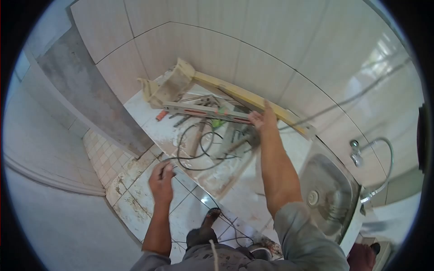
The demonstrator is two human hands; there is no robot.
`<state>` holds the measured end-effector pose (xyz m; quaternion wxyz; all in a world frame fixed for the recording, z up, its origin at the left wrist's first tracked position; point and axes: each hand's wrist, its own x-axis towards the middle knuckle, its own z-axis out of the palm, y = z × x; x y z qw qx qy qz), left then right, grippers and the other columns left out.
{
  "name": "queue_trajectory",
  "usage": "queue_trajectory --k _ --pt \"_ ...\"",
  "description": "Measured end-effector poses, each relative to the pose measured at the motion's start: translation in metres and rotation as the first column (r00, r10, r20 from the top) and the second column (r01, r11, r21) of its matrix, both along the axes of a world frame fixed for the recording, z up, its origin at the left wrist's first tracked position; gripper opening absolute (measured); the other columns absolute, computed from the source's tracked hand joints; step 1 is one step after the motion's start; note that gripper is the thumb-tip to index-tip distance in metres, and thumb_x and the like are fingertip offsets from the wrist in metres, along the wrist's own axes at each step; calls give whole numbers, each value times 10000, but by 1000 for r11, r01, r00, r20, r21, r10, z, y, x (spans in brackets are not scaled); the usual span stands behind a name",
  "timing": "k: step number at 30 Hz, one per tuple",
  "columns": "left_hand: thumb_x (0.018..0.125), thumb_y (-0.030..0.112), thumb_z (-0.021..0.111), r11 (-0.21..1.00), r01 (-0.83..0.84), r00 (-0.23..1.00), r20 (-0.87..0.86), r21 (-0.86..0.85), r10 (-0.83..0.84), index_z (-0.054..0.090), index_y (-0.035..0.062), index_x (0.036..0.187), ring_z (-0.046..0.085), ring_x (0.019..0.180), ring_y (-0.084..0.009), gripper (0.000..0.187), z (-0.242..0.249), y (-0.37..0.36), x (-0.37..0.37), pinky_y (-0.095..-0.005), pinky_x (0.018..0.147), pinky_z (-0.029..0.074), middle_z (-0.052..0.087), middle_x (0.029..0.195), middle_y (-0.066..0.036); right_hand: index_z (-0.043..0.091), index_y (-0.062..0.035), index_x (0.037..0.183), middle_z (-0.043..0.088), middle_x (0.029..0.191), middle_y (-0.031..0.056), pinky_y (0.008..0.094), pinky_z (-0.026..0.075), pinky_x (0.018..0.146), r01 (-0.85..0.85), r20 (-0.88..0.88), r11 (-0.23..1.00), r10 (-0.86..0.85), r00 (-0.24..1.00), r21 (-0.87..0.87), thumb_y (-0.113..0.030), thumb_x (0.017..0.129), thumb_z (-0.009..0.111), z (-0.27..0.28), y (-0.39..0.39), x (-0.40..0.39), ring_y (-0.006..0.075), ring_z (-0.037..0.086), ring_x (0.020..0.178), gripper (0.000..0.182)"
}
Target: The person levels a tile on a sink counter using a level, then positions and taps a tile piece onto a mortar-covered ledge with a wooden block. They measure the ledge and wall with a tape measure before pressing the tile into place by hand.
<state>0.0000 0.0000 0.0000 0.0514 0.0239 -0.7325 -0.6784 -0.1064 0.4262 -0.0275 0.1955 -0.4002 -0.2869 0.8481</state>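
My left hand (162, 179) is closed, fingers curled, at the counter's front edge, where a black cable (192, 168) runs into it. The cable lies in loose loops over the tools on the counter. My right hand (264, 120) reaches over the counter with its fingers apart. Right by its fingers is the end of a grey spirit level (205, 111), and behind it a long yellow straightedge (235, 94) lies along the wall. Below the right hand sits a blurred hammer-like tool (239, 144).
A steel sink (327, 194) is set into the counter at right, under a wall tap (356, 156) with a hose. A cream bent piece (174, 83) stands at the back left corner. More cable trails over the tiled floor (181, 198). Part of another person (361, 256) shows at lower right.
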Motion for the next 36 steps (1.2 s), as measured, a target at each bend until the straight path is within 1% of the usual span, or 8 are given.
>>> queue_trajectory --k 2,3,10,17,19,25,32,36 --pt "932 243 619 995 -84 995 52 -52 87 643 -14 1074 622 769 -148 295 -3 -26 35 -274 682 529 649 938 -76 370 -18 1323 469 1217 254 530 446 986 163 15 986 -163 986 -31 -451 829 711 -26 34 30 383 485 1158 740" --pt "936 255 612 981 -168 981 -111 -102 156 643 -18 1069 619 763 -142 305 -4 -64 -78 -264 660 520 650 921 -71 398 -2 1295 474 1211 251 514 453 987 174 -199 977 -197 960 -124 -424 841 707 -27 26 -94 384 500 1137 692" --pt "946 319 589 924 -383 897 232 -15 375 636 -3 1083 576 681 -129 353 -42 -111 -41 -257 664 499 643 883 -82 495 -12 1224 518 1138 189 433 551 869 302 -194 953 -301 934 -25 -265 898 648 -39 14 -63 319 575 1009 440" --pt "943 281 595 996 -24 1000 -16 -89 23 645 -14 1079 598 729 -145 328 -38 -44 -95 -289 670 534 647 929 -100 540 -25 1197 583 1101 126 381 568 830 237 -452 965 -162 877 112 -214 892 662 7 -10 -75 253 596 958 379" --pt "948 262 589 996 16 997 -78 -92 -23 640 -27 1069 607 736 -158 318 -45 -37 -102 -298 675 538 648 938 -110 545 -49 1191 598 1084 103 361 574 722 312 -319 947 -273 907 76 -247 876 691 55 -20 -74 227 607 886 400" --pt "951 312 582 999 -8 997 71 -48 12 637 9 1067 583 682 -120 328 -69 -34 -90 -244 638 491 640 896 -80 542 -45 1200 620 1070 93 355 574 654 215 -398 890 -42 916 401 -297 857 718 137 -4 -98 221 640 858 461" --pt "946 335 586 998 -54 997 54 -39 56 638 -12 1068 612 729 -151 371 -59 -27 -94 -277 676 520 656 921 -106 589 56 1091 670 915 161 313 610 618 240 -349 457 170 921 856 -419 844 710 295 -3 -78 209 692 773 549" --pt "951 340 584 997 -58 998 27 -50 60 640 -14 1073 606 741 -144 378 -38 -16 -113 -283 707 518 659 931 -105 548 -7 1170 649 1023 113 339 595 651 113 -73 -109 314 947 988 -426 909 618 397 -31 3 201 680 834 499"
